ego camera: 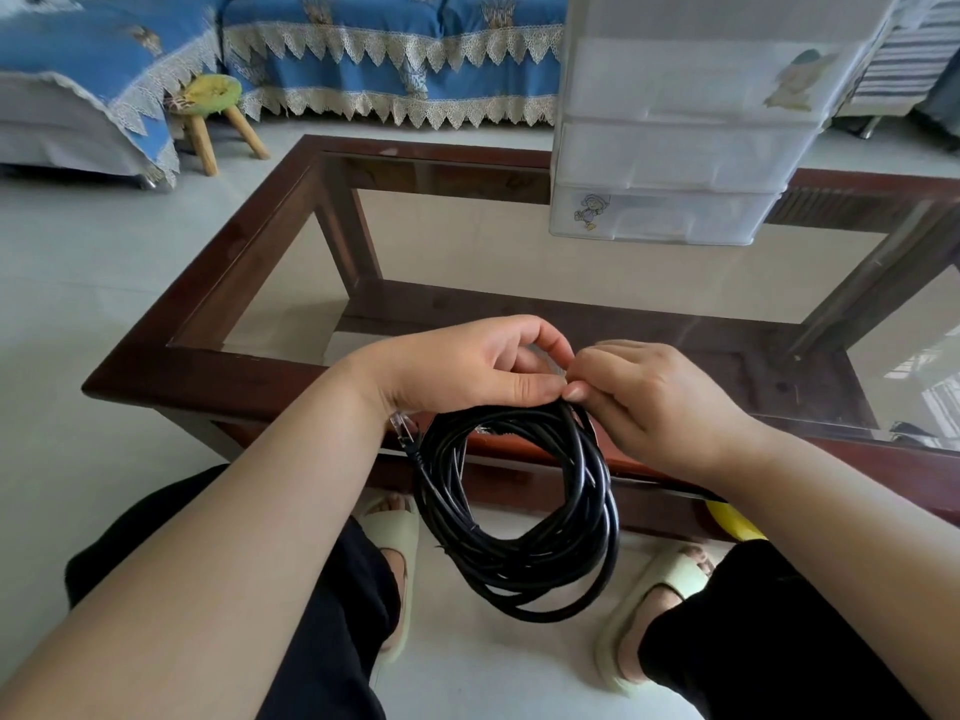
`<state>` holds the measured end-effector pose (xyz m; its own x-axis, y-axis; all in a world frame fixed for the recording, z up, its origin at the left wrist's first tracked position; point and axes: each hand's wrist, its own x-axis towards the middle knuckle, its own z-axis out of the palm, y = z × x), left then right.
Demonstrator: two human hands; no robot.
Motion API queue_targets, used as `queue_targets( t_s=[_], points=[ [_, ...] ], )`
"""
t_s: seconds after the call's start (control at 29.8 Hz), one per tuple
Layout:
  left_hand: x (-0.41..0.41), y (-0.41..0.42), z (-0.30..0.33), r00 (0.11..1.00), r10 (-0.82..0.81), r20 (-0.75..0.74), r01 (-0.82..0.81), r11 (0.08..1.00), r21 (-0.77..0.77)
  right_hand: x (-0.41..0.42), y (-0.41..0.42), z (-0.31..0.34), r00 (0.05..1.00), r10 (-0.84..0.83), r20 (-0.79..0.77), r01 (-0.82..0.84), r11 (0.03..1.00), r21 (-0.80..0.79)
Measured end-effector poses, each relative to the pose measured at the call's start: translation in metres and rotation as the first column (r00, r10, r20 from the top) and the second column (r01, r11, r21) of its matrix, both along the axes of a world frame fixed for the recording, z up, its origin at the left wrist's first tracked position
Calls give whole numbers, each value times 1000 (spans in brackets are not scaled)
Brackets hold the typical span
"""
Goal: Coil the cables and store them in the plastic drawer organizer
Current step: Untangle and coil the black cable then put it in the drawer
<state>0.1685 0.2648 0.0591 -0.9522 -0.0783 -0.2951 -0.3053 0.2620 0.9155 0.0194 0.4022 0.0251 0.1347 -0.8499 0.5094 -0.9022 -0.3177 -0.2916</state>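
Over my lap, just in front of the near edge of the coffee table, I held the black cable as a finished multi-loop coil. It hung down from both hands between my knees, above the floor and my two pale slippers.

Left hand: fingers curled, thumb and forefinger pinched at the top of the coil. Right hand: fingers curled too, thumb tip pressed against the left thumb at the same spot. Something small and pale sat between the fingertips there; too blurred to say what it was. Both grips were clamped at the top of the bundle, hands touching each other.

One clear plug end of the cable stuck out just below my left wrist, on the coil's left side. Other end not visible.

Plastic drawer organizer stood on the far right of the glass tabletop, well apart from the coil. Translucent white, stacked drawers, all pushed in, cartoon stickers on two fronts. Contents could not be made out through the plastic.

Table was dark wood frame with glass inset. Beyond it: sofa with blue lace-edged cover, small wooden stool with a green-yellow seat at far left. A yellow object showed partly under the table edge by my right knee.
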Motion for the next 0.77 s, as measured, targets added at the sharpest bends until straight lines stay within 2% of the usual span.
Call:
queue_targets(
  t_s=[0.1, 0.27, 0.44, 0.54, 0.67, 0.77],
  points=[
    [1, 0, 2, 1000, 13, -5, -13, 999, -45, -1, -1, 0, 999, -18, 26, 17, 999, 39],
    [0, -3, 4, 1000, 22, -1, -22, 984, -176, -4, -3, 6, 994, -34, -102, 47, 991, 129],
    [0, -5, 8, 999, 44, -5, -44, 978, -202, -5, -5, 15, 997, -77, -13, 77, 948, 307],
    [-1, -5, 7, 999, 44, 24, -38, 977, -209, -4, -4, 20, 994, -105, -17, 102, 898, 428],
    [-3, -4, 7, 998, 56, 41, -41, 954, -297, 1, -6, 22, 987, -159, -16, 145, 846, 513],
    [-4, 0, 5, 993, 116, -7, -110, 914, -390, 2, -9, 24, 969, -241, 53, 168, 802, 574]
  ],
)
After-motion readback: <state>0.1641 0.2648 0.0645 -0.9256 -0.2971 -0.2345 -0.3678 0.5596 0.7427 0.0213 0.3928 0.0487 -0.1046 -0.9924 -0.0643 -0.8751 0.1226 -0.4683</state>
